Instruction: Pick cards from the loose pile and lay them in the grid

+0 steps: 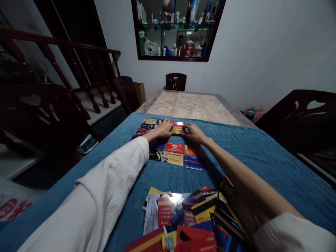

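Observation:
A gold plastic card (pixel 177 130) lies among the rows of cards at the far part of the blue cloth, between my two hands. My left hand (pixel 165 128) is closed, with fingertips on the card's left end. At its right end, my right hand (pixel 194 133) grips the edge between thumb and fingers. Just beyond is a red card (pixel 178 123). Nearer me are a red card (pixel 174 147), an orange card (pixel 190 150), a gold VIP card (pixel 173 158) and a blue card (pixel 194 162). My left hand and sleeve partly cover the cards on the left.
A loose heap of mixed cards (pixel 183 213) lies close to me. The blue cloth (pixel 252 164) covers the near table; a patterned tabletop (pixel 189 105) shows beyond it. Dark wooden chairs (pixel 301 112) flank the table, and a glass-shelved cabinet (pixel 174 57) is set in the wall.

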Demonstrator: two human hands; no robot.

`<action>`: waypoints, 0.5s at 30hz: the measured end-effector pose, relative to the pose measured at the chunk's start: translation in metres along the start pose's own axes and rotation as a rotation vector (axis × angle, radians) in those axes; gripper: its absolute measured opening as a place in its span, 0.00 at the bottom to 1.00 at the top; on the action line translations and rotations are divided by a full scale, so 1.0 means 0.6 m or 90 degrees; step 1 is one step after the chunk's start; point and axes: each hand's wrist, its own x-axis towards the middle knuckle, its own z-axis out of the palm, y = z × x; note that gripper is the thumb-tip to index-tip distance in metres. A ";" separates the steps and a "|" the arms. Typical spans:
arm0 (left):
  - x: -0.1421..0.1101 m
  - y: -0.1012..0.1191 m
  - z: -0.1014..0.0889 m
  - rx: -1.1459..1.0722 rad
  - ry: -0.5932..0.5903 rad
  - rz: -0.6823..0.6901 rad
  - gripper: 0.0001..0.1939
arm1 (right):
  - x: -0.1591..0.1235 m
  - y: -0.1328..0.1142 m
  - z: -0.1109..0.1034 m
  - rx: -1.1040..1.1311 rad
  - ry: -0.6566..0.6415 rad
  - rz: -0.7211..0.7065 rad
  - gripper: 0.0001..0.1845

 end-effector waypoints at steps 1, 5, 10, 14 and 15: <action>0.003 -0.002 0.002 0.000 -0.002 -0.002 0.11 | 0.003 0.001 0.001 0.000 -0.003 0.002 0.16; 0.013 -0.007 0.009 0.000 -0.010 -0.007 0.12 | 0.014 0.003 0.006 0.002 -0.018 0.009 0.17; 0.021 -0.012 0.018 0.002 -0.017 -0.010 0.12 | 0.022 0.007 0.013 0.008 -0.027 0.015 0.16; 0.029 -0.018 0.025 0.000 -0.021 -0.004 0.11 | 0.025 0.012 0.018 0.014 -0.036 0.019 0.14; 0.030 -0.019 0.026 -0.001 -0.023 -0.001 0.11 | 0.025 0.013 0.019 0.016 -0.037 0.020 0.14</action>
